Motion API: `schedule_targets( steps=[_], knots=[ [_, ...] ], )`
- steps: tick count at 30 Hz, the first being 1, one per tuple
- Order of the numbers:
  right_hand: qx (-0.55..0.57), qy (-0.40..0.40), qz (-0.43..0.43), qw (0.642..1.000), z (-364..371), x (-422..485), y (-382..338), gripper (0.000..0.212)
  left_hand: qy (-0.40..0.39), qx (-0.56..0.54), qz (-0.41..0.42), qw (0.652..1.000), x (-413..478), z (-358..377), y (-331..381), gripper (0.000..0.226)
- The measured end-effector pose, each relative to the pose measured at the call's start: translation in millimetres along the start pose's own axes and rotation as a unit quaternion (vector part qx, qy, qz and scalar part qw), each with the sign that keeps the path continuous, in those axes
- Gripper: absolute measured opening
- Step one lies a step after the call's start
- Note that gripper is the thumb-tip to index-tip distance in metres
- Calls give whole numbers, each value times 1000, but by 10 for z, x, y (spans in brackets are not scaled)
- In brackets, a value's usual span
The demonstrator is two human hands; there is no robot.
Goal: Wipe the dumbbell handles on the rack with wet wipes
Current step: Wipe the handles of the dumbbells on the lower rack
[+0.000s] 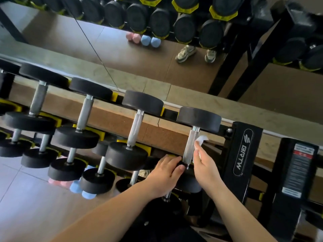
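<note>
Right hand (205, 165) pinching wet wipe (201, 139) against dumbbell handle (190, 145) at rack's right end — left hand (164, 177) gripping near head (189, 186).

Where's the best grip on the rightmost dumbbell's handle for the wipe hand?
Mid-span on the knurled handle, from its right: that bar is bare, the right hand holds the wet wipe beside it, the left hand grips the near head.

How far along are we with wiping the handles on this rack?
Done: cannot tell; no handle looks visibly wet. In hand: right hand holds a white wet wipe against the rightmost knurled steel handle; left hand grips that dumbbell's near black head. Likely left: the three steel handles to its left, plus lower rows.
</note>
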State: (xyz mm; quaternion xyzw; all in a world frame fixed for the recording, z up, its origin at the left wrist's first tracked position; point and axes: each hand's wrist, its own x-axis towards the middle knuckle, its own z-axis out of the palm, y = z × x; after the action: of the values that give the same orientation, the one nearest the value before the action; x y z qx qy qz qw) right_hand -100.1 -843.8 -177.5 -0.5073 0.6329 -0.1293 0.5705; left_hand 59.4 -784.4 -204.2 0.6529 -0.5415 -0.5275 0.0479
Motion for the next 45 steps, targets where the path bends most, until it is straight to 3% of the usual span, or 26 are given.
schedule_targets(
  steps=[2, 6, 11, 14, 17, 21, 27, 33, 40, 42, 45],
  knots=[
    [24, 15, 2, 1000, -178, -53, 109, 45, -9, -4, -4, 1000, -12, -20, 21, 62],
    [84, 186, 96, 974, -445, 180, 82, 40, -38, -10, -12, 999, -54, -59, 37, 67],
    [33, 88, 46, 994, 84, 460, -150, 51, -26, 23, -29, 999, -127, -98, 77, 67],
    [16, 88, 20, 996, 357, 404, -141, 60, -23, 35, -29, 999, -148, -130, 110, 66],
    [-6, 70, -1, 998, 207, 166, -98, 53, -19, 26, -25, 999, -160, -99, 96, 66],
    [-26, -56, 13, 998, -160, -284, 87, 48, -8, 19, -27, 999, -155, -70, 87, 66],
    [4, 65, 74, 995, -384, 33, -38, 46, -15, 8, -28, 999, -153, -64, 47, 70],
    [-23, 29, 45, 998, 187, 171, -186, 56, -18, 21, -29, 999, -184, -89, -2, 72],
    [-39, -20, 35, 998, -182, -200, 80, 44, 6, -13, -20, 1000, -167, 35, -68, 72],
    [64, 18, 80, 995, -314, -158, 57, 35, 6, -13, -14, 1000, -161, 27, -102, 73],
    [135, 171, 138, 966, -494, 79, -70, 30, 2, -16, -8, 1000, -170, -4, -116, 73]
  ],
)
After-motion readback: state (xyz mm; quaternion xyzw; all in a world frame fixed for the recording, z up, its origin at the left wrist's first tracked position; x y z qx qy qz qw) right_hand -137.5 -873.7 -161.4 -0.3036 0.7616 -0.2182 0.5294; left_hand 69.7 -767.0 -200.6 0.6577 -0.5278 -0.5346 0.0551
